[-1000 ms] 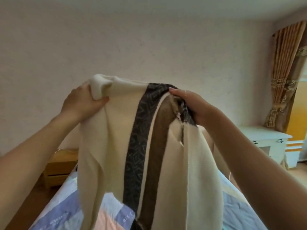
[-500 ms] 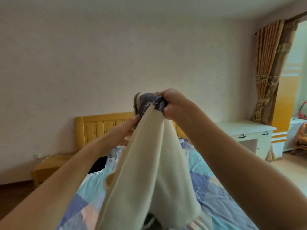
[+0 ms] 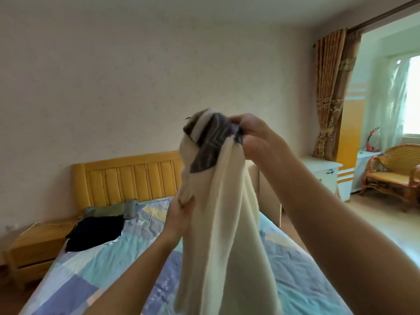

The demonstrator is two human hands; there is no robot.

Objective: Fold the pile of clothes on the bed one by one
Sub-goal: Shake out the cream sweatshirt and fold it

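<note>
Left hand (image 3: 181, 214) dropped lower on cream garment (image 3: 222, 223); right hand (image 3: 254, 137) pinching top.

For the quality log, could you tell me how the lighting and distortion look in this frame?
Head view: daylight blows out the window; the wide lens bows the curtain rail; the cream garment and both forearms stay fairly sharp.

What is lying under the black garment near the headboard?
The black garment lies on the patchwork bedsheet, its far edge overlapping a green-grey folded cloth. Whatever is directly beneath it is covered and cannot be seen.
</note>
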